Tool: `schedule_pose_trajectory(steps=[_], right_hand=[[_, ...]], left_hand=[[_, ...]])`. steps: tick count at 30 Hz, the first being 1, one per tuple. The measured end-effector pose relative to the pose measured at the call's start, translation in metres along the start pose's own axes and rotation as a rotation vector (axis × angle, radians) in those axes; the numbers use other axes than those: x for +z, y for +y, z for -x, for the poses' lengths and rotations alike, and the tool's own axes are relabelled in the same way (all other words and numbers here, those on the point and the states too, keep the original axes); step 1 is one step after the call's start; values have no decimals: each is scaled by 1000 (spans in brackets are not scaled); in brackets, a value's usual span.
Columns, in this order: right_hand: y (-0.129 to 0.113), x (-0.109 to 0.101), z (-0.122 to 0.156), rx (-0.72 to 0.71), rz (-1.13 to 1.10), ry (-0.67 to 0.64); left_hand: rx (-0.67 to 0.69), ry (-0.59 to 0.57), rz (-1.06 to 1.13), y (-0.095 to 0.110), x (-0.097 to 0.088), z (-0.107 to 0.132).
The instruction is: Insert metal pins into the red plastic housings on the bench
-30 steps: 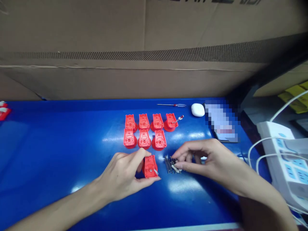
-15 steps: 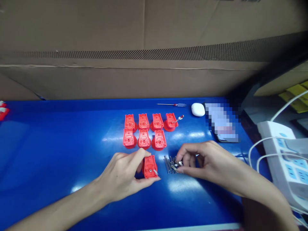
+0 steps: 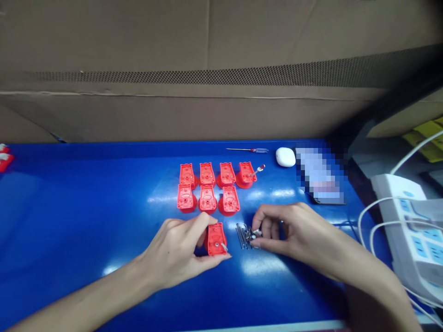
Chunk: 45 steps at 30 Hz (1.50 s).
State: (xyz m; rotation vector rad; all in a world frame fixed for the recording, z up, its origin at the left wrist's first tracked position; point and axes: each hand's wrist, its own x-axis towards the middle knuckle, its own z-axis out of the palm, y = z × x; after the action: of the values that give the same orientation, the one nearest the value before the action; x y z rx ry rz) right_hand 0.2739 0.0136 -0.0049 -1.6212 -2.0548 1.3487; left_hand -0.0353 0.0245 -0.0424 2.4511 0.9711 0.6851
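My left hand (image 3: pixel 187 246) grips a red plastic housing (image 3: pixel 215 237) between thumb and fingers, its hollow side facing up. A small pale metal piece (image 3: pixel 224 247) sits at the housing's lower right corner. To its right, a little pile of metal pins and small parts (image 3: pixel 243 236) lies on the blue table. My right hand (image 3: pixel 277 228) is at the pile's right side, thumb and fingertips pinched around a small shiny metal part (image 3: pixel 256 234), whose exact kind is hidden. Several more red housings (image 3: pixel 207 199) stand in two rows beyond my hands.
One back-row housing has a white-and-red-tipped piece (image 3: pixel 260 168) sticking out. Behind the rows lies a screwdriver (image 3: pixel 247 150), with a white case (image 3: pixel 285 157) and a blurred phone (image 3: pixel 320 175) to its right. A white power strip (image 3: pixel 411 230) with cables stands at the right. Cardboard (image 3: pixel 173 115) walls the back.
My right hand has shifted slightly left over the metal pile, its fingertips closing on a small part there. My left hand and the red housing stay in place.
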Motion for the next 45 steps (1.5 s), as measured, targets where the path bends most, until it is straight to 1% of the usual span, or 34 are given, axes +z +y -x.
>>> schedule_pose_trajectory(steps=[4,8,14,17,21,23,26,27,31,34,39,42,45], right_hand=[[5,0,0,6,20,10],[4,0,1,-5,23,3],[-14,-6,1,49,1,45],[-24,-9,2,24,-14,105],[-32,-4,4,-54,-93,180],[-36,3,4,-153,-136,200],[-41,17,3,-362,-195,242],[-43,22,1,-411,-208,244],[-44,36,-4,-516,-176,277],[-44,40,-6,-549,-141,310],[-44,39,-5,-553,-112,299],[-43,37,-3,-538,-118,264],[-44,33,-1,-519,-112,197]], left_hand=[[0,-7,1,0,0,0],[4,2,-5,0,-1,0],[5,4,-11,0,0,0],[3,-3,-10,0,0,1],[0,-9,-9,0,-1,1],[0,-4,-13,1,-1,0],[10,-1,-9,1,-2,-2],[14,-2,-5,1,-2,-2],[24,0,7,0,-2,-2],[17,-14,14,0,-2,-2],[7,-10,10,0,-1,-2],[9,-2,6,0,0,-2],[5,-8,16,1,0,-3]])
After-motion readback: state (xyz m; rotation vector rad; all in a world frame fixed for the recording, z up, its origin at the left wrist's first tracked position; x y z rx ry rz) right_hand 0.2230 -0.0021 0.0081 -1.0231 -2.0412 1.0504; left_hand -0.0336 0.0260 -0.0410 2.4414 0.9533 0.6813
